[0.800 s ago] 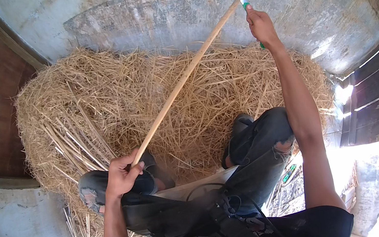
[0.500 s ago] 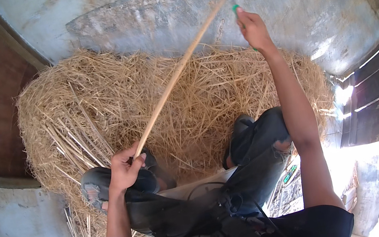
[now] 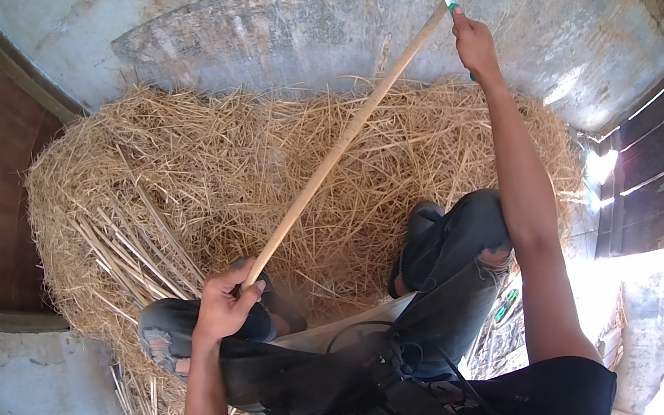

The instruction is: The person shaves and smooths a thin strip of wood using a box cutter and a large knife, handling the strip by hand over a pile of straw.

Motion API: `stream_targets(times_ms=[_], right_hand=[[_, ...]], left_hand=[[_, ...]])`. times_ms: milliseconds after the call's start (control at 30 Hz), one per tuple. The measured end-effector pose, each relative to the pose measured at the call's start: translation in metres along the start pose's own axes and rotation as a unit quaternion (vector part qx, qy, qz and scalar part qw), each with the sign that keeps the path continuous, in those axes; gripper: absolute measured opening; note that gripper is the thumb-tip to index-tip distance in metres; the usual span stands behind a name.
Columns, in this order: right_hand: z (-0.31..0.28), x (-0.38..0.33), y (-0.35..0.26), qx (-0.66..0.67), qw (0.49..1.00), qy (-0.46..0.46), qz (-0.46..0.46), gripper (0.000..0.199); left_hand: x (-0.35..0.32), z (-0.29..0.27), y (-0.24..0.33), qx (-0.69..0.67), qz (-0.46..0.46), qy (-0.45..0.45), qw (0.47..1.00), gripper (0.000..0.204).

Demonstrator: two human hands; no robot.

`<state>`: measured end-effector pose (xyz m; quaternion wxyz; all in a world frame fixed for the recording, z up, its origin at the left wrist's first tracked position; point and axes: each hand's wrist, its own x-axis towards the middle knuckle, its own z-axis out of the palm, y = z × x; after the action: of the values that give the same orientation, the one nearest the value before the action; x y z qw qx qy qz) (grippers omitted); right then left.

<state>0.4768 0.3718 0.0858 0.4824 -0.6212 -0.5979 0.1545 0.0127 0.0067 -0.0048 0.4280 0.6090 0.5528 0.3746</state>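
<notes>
A long, pale wooden stick (image 3: 350, 131) slants up from left to right above the straw. My left hand (image 3: 225, 302) is closed around its near end, by my left knee. Up at the far end, my right hand (image 3: 476, 50) grips a green-handled knife (image 3: 453, 6), mostly covered by the fingers. The shiny tip of the knife is at the stick's end; whether it touches the wood I cannot tell.
Beneath and ahead of my legs lies a thick heap of straw (image 3: 186, 161). Several thin sticks (image 3: 131, 252) rest on it at left. Behind stands a stained grey wall (image 3: 304, 29). A green object (image 3: 507, 306) lies beside my right thigh; dark slatted boards (image 3: 658, 156) are at far right.
My right hand with the knife has moved right and slightly down, to the stick's far end. That end has dropped and swung right, while my left hand keeps its hold.
</notes>
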Motion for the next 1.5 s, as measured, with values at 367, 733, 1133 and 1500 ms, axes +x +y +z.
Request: stream_targets(times_ms=[367,733,1133,1500], right_hand=[[0.003,-0.001,0.015,0.003,0.997,-0.079,-0.005,0.063],[0.036,-0.046,-0.027,-0.088,0.962,-0.242,-0.094,0.063],[0.075,-0.120,-0.122,-0.108,0.944,-0.308,-0.035,0.064],[0.043,-0.018,-0.032,-0.077,0.990,-0.107,-0.048,0.066]], left_hand=[[0.001,-0.002,0.004,-0.021,-0.009,-0.014,1.000,0.032],[0.000,-0.004,0.008,-0.031,-0.040,0.013,0.999,0.036],[-0.002,-0.004,0.002,-0.069,-0.065,0.053,0.994,0.037],[-0.007,-0.002,-0.002,-0.055,-0.044,0.006,0.997,0.039]])
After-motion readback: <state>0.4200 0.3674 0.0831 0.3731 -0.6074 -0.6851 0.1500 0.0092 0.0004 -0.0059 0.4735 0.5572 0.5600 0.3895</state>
